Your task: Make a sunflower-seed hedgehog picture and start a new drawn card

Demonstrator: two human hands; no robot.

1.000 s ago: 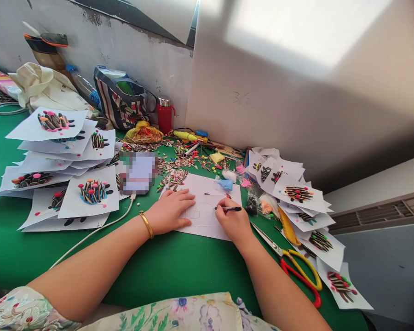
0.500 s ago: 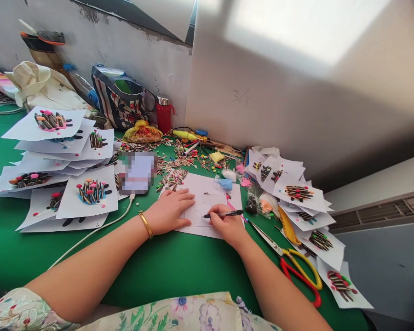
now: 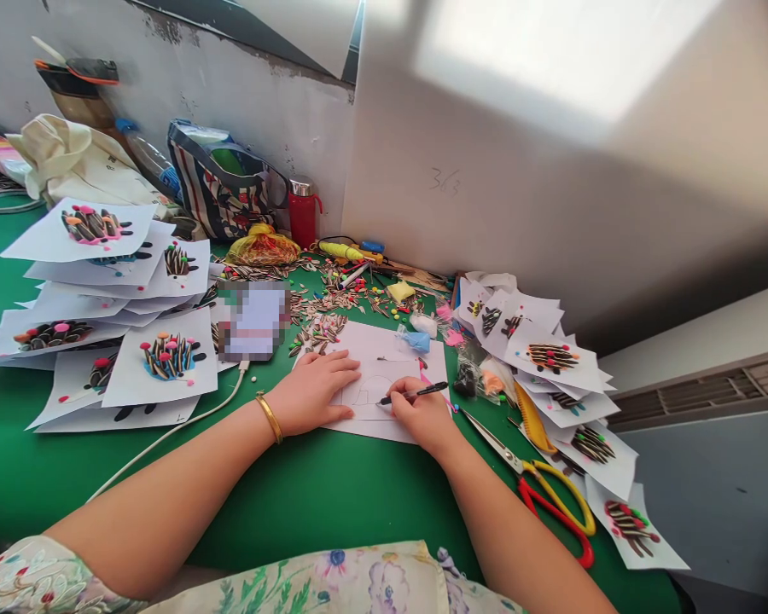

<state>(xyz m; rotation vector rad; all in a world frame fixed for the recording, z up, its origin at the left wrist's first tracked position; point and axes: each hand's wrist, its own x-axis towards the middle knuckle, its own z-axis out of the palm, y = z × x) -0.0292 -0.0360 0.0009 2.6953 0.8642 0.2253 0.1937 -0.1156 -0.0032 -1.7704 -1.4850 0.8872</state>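
Slim black pen (image 3: pixel 430 390): likely light, stiff; hold near tip. Right hand (image 3: pixel 419 418) pinches it, fingers curled closed, tip toward 9 o'clock. Flat white rectangular paper (image 3: pixel 375 341), 12 o'clock ahead: probably light, slides, creases; press its 9 o'clock side. Left hand (image 3: pixel 317 396) there, palm down, fingers extended, slightly spread.

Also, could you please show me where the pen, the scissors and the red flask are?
Pen (image 3: pixel 430 390): head view, on the black barrel.
Scissors (image 3: pixel 517 464): head view, where blades and handles meet.
Red flask (image 3: pixel 303 222): head view, on the body, under the silver lid.
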